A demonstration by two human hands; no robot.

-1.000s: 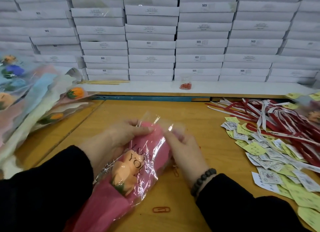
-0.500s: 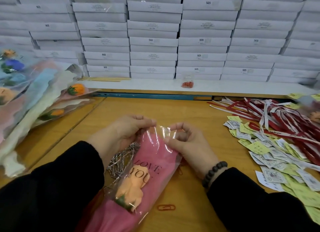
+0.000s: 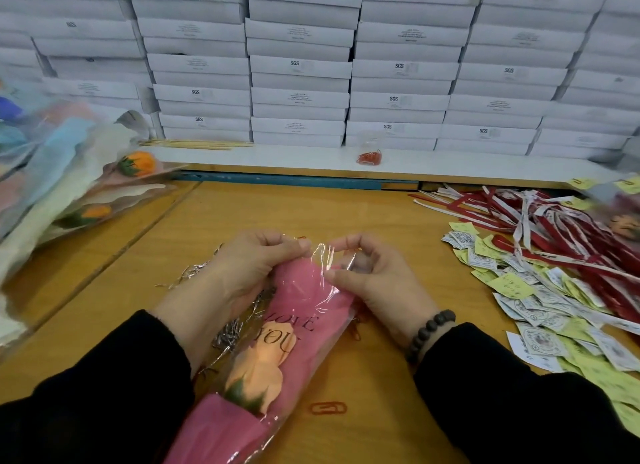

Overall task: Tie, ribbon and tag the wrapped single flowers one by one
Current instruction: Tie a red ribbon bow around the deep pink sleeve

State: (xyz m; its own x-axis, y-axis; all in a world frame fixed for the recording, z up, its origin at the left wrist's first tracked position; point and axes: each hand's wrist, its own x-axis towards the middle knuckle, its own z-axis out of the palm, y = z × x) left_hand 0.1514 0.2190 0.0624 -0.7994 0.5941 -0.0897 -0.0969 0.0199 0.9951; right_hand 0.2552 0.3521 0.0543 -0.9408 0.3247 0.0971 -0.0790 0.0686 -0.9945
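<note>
A wrapped single flower (image 3: 277,342), a peach rose in pink paper and clear film printed "LOVE YOU", lies on the wooden table (image 3: 242,210) with its narrow end pointing away from me. My left hand (image 3: 242,273) pinches the film at that far end from the left. My right hand (image 3: 370,280) pinches the same end from the right, thumb and fingers closed on the film. A heap of silver twist ties (image 3: 225,335) lies under my left wrist. Red and white ribbons (image 3: 554,228) and paper tags (image 3: 540,304) are spread at the right.
More wrapped flowers (image 3: 69,186) are piled at the left edge. White boxes (image 3: 301,65) are stacked along the back behind a white ledge holding a small bag of red clips (image 3: 370,157). A loose red paper clip (image 3: 328,408) lies by the flower.
The flower has been drawn toward me and laid flatter; both hands have shifted from its sides to pinch the film at its far tip. The twist ties have come into view.
</note>
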